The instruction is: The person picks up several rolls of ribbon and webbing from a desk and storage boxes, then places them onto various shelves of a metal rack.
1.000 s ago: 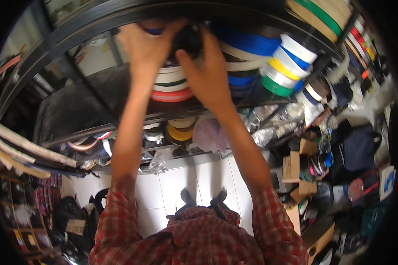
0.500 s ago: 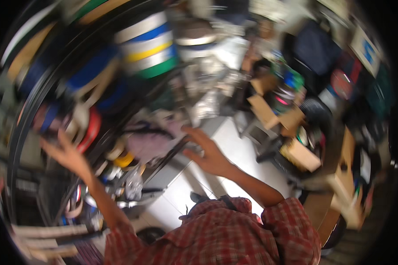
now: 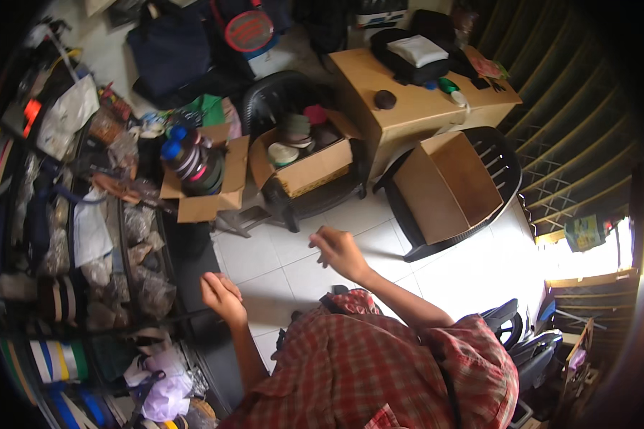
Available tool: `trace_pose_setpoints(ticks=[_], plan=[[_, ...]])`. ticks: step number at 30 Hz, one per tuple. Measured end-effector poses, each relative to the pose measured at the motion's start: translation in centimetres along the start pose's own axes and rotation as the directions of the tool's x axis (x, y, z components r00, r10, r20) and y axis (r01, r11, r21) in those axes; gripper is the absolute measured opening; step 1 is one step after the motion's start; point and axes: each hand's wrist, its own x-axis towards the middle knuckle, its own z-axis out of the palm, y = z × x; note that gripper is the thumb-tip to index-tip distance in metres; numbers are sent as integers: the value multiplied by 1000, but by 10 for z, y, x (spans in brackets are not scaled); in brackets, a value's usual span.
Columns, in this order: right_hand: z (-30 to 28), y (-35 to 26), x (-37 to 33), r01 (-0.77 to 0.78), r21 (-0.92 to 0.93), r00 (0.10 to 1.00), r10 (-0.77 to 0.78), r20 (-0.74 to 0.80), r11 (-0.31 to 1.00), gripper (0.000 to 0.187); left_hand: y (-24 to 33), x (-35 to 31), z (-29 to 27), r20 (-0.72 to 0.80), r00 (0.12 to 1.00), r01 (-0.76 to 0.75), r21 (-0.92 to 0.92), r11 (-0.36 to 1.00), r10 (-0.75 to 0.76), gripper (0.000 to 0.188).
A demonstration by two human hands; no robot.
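Note:
My left hand is raised in front of me, beside the dark edge of the shelving. Its fingers are curled together, and nothing shows in them. Over the white tiled floor, my right hand hangs with loosely bent fingers held apart and nothing in the grasp. Neither hand touches any object. Ahead of them, an open cardboard box with rolls of webbing rests on a black plastic chair. To its left stands another open box holding large spools.
An open cardboard box sits on a second black chair to the right. Behind it is a wooden desk with a black bag. Shelves at left hold plastic-wrapped goods and striped rolls. A motorbike stands at lower right.
My view has swung to the right, from the shelving to the chairs and desk. My left hand, spread toward the shelves before, is now curled and nearer my right hand.

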Motion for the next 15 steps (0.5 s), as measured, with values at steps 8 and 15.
trace_pose_setpoints(ticks=[8,15], plan=[[-101,38,-2,104,168,858,-3,-513,980,14,-32,49,152,367,920,149,6,989,-141,52],[-150,49,23,14,247,733,158,-662,969,15,-69,74,267,526,817,255,34,966,-235,31]])
